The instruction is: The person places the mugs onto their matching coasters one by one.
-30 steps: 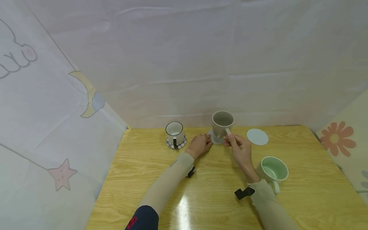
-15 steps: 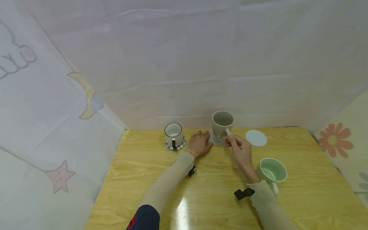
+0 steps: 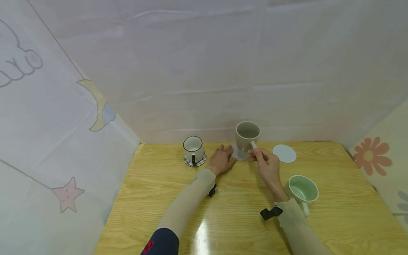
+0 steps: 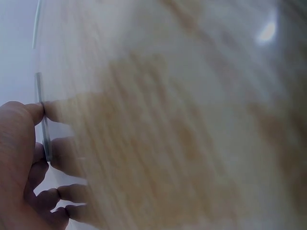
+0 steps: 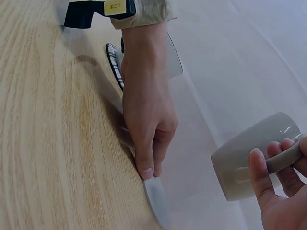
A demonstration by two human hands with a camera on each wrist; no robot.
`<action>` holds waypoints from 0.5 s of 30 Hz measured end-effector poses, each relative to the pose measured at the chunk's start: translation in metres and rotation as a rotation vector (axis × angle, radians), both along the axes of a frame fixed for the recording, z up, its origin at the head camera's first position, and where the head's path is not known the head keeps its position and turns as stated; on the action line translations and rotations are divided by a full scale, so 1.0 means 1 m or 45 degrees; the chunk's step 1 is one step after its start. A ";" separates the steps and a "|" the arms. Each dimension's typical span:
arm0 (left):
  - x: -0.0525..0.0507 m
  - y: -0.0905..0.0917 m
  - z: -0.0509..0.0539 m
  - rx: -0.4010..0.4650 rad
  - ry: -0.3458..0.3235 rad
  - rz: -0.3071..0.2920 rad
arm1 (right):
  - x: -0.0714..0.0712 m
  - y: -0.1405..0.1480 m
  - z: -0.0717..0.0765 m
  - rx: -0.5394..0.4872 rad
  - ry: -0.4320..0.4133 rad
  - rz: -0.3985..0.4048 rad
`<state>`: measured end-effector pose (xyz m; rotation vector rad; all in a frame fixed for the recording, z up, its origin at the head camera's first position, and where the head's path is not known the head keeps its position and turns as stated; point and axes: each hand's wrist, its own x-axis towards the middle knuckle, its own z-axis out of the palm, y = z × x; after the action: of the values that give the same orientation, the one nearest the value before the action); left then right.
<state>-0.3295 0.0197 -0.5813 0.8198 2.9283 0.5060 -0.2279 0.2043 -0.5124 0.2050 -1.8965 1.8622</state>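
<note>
In right hand (image 3: pixel 267 167), pinched by the handle, taupe ceramic mug (image 3: pixel 245 142), raised over round grey coaster (image 3: pixel 238 155), touched at its edge by left hand (image 3: pixel 220 161), fingers spread, leftward white black-rimmed mug (image 3: pixel 192 148) on plaid coaster (image 3: pixel 200 163), rightward pale-blue round coaster (image 3: pixel 284 153), wide pale-green mug (image 3: pixel 303 189) partly behind right wrist (image 3: pixel 278 193).

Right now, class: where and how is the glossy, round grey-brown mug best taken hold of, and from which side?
Probably by its curved handle, coming from the near right, where the right hand grips it now. The glossy, round grey-brown mug is roughly upright, its handle jutting toward the person; the smooth body narrows downward, likely harder to hold.
</note>
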 end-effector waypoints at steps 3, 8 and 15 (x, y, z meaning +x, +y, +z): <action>0.001 -0.001 0.000 0.004 -0.013 0.004 | 0.000 -0.001 0.001 0.024 -0.018 -0.013; 0.002 -0.001 0.001 0.011 0.004 0.000 | -0.002 -0.001 0.000 0.057 -0.051 -0.031; 0.001 0.000 -0.003 0.014 0.022 -0.003 | -0.006 -0.001 -0.003 0.056 -0.092 -0.024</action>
<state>-0.3289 0.0196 -0.5841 0.8334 2.9422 0.5174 -0.2335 0.2031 -0.5153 0.1352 -1.9819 1.8400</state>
